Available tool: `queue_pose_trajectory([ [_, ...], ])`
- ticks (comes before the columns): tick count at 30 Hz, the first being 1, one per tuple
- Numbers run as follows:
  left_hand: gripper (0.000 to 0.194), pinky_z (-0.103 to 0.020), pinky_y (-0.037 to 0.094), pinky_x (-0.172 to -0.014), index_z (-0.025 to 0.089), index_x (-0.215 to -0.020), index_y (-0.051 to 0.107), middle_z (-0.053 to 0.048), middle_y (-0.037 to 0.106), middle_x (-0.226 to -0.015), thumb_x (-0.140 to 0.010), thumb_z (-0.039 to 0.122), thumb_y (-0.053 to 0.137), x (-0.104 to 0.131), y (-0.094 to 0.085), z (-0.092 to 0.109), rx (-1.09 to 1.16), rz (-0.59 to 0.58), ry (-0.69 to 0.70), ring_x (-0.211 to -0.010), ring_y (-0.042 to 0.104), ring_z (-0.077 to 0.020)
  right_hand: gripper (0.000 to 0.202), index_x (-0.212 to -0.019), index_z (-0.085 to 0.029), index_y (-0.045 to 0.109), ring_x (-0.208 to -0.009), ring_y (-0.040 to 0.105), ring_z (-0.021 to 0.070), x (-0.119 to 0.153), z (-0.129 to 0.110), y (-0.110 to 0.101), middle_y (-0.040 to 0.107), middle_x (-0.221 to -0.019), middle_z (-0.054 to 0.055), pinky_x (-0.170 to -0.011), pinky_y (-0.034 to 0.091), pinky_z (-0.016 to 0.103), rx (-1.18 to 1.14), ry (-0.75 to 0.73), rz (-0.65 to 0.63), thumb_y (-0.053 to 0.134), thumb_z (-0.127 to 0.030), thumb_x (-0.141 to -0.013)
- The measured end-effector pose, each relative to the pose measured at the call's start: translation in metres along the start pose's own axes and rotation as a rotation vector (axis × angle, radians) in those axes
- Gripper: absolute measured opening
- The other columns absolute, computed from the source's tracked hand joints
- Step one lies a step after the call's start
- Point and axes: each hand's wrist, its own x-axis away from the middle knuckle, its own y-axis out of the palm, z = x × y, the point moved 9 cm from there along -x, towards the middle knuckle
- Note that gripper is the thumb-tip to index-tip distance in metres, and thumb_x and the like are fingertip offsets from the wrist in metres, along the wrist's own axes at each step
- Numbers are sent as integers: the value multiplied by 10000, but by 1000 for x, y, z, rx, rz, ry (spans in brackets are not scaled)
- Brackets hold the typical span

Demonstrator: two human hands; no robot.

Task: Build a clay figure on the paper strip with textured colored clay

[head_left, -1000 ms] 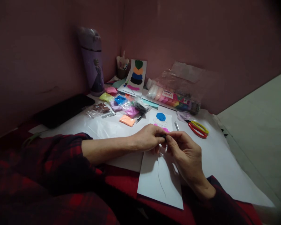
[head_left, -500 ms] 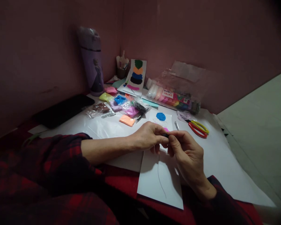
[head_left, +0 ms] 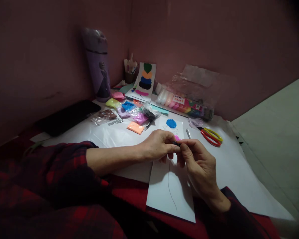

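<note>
Between the fingertips of my left hand (head_left: 161, 144) and my right hand (head_left: 198, 159) is a small piece of black clay (head_left: 176, 143), mostly covered by the fingers. Both hands are closed in a pinch, their tips touching or almost touching. Beneath them lies a white paper strip (head_left: 164, 196) with a thin curved line drawn down its lower part. On its upper part, a round patch of blue clay (head_left: 171, 123) shows beyond the hands. A bit of pink clay (head_left: 176, 137) peeks out just above the fingers, and pencil lines lie between the two patches.
Red-and-yellow-handled pliers (head_left: 211, 136) lie to the right. Several clay packets (head_left: 139, 118) and an orange block (head_left: 135, 127) are left of the paper. Behind stand a purple bottle (head_left: 98, 69), a coloured sample card (head_left: 146, 81) and a clay bag (head_left: 181, 101). A black phone-like slab (head_left: 69, 116) lies left.
The fingertips have shifted very slightly around the black piece, which shows a little more now. Everything else stays in place.
</note>
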Motion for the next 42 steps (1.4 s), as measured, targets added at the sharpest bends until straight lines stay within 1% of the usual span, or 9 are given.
queue_pose_trajectory([
  [4,160,-172,361,-324,150,-695,503,39,557,-528,-756,253,609,0,0,0,-17,-5,17,-352,492,-71,100,-893,-216,622,-471,480,91,0,-2,1,538,-577,-50,-457,402,235,0,-15,-25,558,-290,-915],
  [10,164,-174,354,-318,155,-699,505,38,552,-522,-754,279,596,0,1,0,-54,-1,34,-354,492,-77,99,-896,-213,624,-471,474,89,0,-1,-1,523,-561,-54,-453,396,226,21,-28,-16,560,-286,-915],
  [25,165,-180,363,-326,159,-701,504,36,555,-528,-748,285,600,1,-1,0,-49,21,12,-356,493,-79,97,-934,-216,620,-482,496,88,0,2,0,537,-584,-51,-457,417,223,-2,-23,-25,549,-282,-924],
  [34,142,-182,368,-320,163,-703,505,36,562,-527,-743,265,596,-2,-1,-4,-73,24,8,-355,500,-84,102,-939,-229,619,-524,513,93,-1,1,2,561,-636,-41,-497,433,232,96,-40,-40,535,-287,-928],
  [42,115,-175,369,-316,162,-711,503,41,551,-522,-743,236,585,-1,0,-7,-73,8,-12,-352,497,-82,113,-938,-227,613,-526,509,104,-1,1,2,570,-646,-33,-495,433,242,139,-38,-55,525,-297,-929],
])
